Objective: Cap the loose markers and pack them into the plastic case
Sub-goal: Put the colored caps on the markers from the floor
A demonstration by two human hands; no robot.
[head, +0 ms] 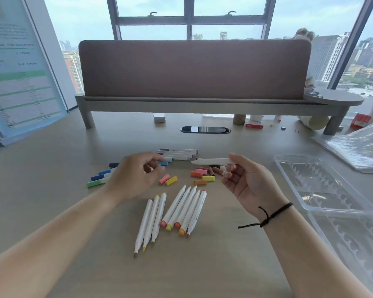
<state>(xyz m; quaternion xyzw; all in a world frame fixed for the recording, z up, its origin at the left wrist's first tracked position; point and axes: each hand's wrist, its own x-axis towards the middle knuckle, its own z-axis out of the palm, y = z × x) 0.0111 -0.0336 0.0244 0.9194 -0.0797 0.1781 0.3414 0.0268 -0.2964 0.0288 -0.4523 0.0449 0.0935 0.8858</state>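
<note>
While the left hand (138,175) hovers with loosely curled, empty fingers left of the loose caps (202,175), the right hand (246,181) pinches an uncapped marker (211,161) just above them; matching colour first helps, and the case (323,190) waits further right.

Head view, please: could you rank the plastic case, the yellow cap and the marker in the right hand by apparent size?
1. Plastic case, largest by far, though it also lies nearer the camera.
2. Marker held in the right hand.
3. Yellow cap, smallest.
</note>
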